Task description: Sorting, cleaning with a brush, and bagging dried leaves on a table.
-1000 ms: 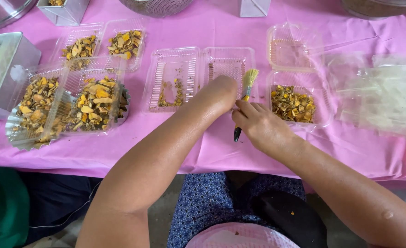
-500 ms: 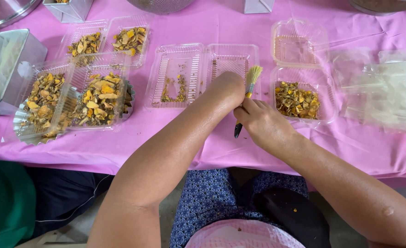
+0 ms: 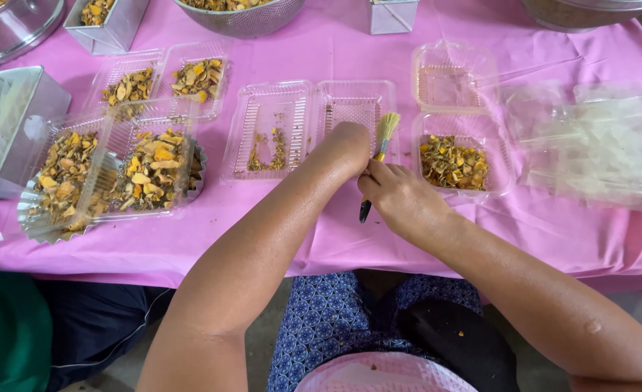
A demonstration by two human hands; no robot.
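the right hand (image 3: 401,197) is pinching a small brush (image 3: 379,156) in its grip, bristles pointing up. the left hand (image 3: 350,145) is touching the clear open tray (image 3: 310,127) just beside it; cannot tell its grip.

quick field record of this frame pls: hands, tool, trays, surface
right hand: holds a small brush, bristles up, dark handle end down
left hand: over the open clear hinged tray; whether its grip holds anything is hidden
open tray contents: a few yellow-brown crumbs in the left half
filled tray: right of the brush, yellow-brown chopped pieces
empty tray: behind the filled one
left group: clear trays of larger yellow-orange pieces
surface: pink tablecloth
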